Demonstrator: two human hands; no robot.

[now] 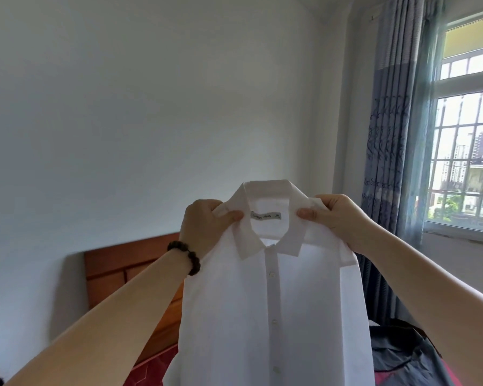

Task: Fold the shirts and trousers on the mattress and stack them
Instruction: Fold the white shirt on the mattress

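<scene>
Up in front of us, at chest height against the pale wall [123, 107], hangs a white shirt [271, 316], held by its shoulders with the buttoned front facing us. Its collar [265, 196] is folded down, a small grey label [266, 215] shows inside the neck, and a row of white buttons [272, 273] runs down the placket. The lower part of the shirt drops out of view at the bottom edge.

We grip it with both hands. Our left hand [204, 227] is curled round the fabric just beside the collar on its left, thumb pressed over the front. Our right hand [335, 215] pinches the opposite shoulder the same way, thumb on the front and fingers behind the cloth. A dark beaded bracelet [186, 256] sits on the left wrist.

Behind and below the shirt we see a brown wooden headboard [117, 268] against the wall, and under it a strip of red patterned mattress [148, 369]. At the lower right a dark grey garment [407, 355] lies crumpled on the mattress. Further right, blue-grey curtains [396, 121] hang beside a barred window [469, 140] with buildings beyond.
</scene>
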